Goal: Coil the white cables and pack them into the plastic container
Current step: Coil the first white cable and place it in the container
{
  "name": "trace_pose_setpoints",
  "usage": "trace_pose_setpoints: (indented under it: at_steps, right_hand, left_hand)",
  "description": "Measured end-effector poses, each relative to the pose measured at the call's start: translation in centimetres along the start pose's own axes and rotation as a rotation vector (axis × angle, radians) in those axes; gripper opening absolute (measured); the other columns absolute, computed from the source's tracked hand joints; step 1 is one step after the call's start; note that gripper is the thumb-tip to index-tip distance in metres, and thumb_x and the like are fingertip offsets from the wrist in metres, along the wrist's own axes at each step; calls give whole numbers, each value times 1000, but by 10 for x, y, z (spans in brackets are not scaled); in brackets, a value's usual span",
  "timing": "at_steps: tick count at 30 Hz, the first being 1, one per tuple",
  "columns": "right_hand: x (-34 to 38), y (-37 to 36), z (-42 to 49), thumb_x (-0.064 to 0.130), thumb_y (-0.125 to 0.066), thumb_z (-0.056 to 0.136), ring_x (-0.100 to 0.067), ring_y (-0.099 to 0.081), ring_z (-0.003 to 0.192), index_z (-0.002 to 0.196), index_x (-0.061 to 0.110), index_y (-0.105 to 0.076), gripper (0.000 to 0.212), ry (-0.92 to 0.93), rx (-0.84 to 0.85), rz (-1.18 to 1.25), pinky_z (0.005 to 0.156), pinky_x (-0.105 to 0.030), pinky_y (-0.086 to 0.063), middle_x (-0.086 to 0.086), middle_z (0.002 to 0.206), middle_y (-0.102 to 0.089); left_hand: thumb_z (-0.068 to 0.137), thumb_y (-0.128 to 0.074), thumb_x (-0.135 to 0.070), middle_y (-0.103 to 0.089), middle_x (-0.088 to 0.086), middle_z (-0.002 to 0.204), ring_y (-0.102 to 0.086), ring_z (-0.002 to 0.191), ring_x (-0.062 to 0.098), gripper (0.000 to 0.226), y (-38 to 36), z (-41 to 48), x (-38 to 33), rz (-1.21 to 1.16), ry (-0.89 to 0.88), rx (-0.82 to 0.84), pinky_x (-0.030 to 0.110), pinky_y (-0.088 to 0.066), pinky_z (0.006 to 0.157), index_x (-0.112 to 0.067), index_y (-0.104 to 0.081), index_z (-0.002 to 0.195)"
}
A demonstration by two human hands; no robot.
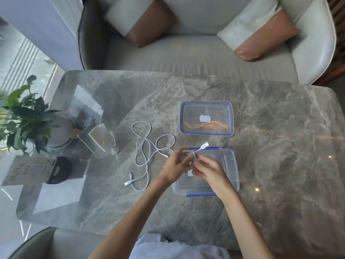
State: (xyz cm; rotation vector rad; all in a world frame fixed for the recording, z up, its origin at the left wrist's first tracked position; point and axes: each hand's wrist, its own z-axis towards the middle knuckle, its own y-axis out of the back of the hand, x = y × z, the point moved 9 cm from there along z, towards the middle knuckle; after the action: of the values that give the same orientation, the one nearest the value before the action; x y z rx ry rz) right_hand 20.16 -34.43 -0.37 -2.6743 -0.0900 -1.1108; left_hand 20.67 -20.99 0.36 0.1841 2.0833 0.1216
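Observation:
Both hands hold one white cable wound into a small coil point(188, 153) over the near-left corner of the open clear plastic container point(228, 165). My left hand point(175, 166) grips the coil's left side. My right hand point(208, 171) pinches its right side, and the cable's USB plug point(204, 146) sticks up past the container's far rim. A second white cable point(147, 144) lies loose in loops on the table to the left, both of its plugs near the front.
The container's blue-edged lid point(206, 118) lies flat just beyond it on the marble table point(280, 137). At the left stand a clear acrylic stand point(99, 141), a potted plant point(24, 113) and a card box point(28, 170). A sofa with cushions sits behind.

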Motion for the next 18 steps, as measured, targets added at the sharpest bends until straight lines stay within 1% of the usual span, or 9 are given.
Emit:
trace_pose_setpoints:
  at_steps: [2,4,6,8,10,12,15,16,18]
  right_hand:
    - [7,-4,-6,9,-63,95,-26,-66,88,139,26,-52,49,30,-5,58,82,-38,-56,-16,98,-71]
    - [16,-4,-11,12,-64,96,-20,-66,79,143,35,-48,55,92,-42,62,73,-34,-55,-10,90,-70]
    - [24,-6,-16,12,-60,98,-11,-62,71,139,36,-55,47,171,-54,62,63,-27,-52,-1,87,-68]
    - [31,-6,-20,12,-57,99,-10,-57,68,130,35,-64,39,223,-49,98,59,-26,-49,1,91,-65]
    - [38,-6,-23,13,-53,100,-11,-56,65,124,28,-69,33,253,-9,173,59,-30,-48,0,90,-64]
    - [47,-7,-26,21,-49,98,-12,-61,69,121,23,-70,31,266,47,252,60,-29,-50,1,96,-70]
    - [66,-7,-33,39,-59,94,-15,-66,80,118,28,-72,30,320,41,167,66,-26,-54,2,102,-73]
    - [72,-7,-36,39,-63,91,-14,-65,79,115,30,-73,27,349,25,106,67,-25,-55,4,97,-73]
    - [81,-7,-39,29,-68,89,-11,-65,76,111,32,-73,22,395,-3,37,66,-23,-55,6,86,-71]
  left_hand:
    - [100,-50,-18,-64,5,79,-62,62,20,16,-2,-2,-9,-65,-10,-11,29,-51,49,-5,-58,105]
    - [102,-46,-18,-61,5,73,-59,55,20,17,-4,-1,-15,-102,4,-18,29,-48,43,-4,-55,102]
    - [103,-41,-17,-58,4,67,-58,51,21,18,-5,-2,-25,-113,-4,-4,29,-46,40,-7,-54,97]
    - [104,-38,-17,-56,4,63,-58,49,22,21,-5,-5,-36,-89,-28,23,29,-45,38,-8,-55,96]
    - [104,-37,-20,-56,4,63,-59,48,23,24,-3,-8,-46,-45,-47,34,28,-45,36,-6,-56,100]
    - [103,-37,-23,-57,3,63,-61,47,22,25,0,-12,-57,-3,-72,28,29,-47,38,-6,-56,103]
    - [104,-37,-24,-59,4,67,-62,47,24,22,2,-19,-75,5,-110,29,37,-50,42,-13,-55,96]
    - [104,-36,-24,-59,4,69,-62,49,26,22,2,-21,-80,-2,-116,37,39,-51,43,-14,-54,95]
    - [103,-35,-25,-59,5,73,-64,54,27,25,1,-23,-88,-16,-122,71,40,-53,46,-10,-54,100]
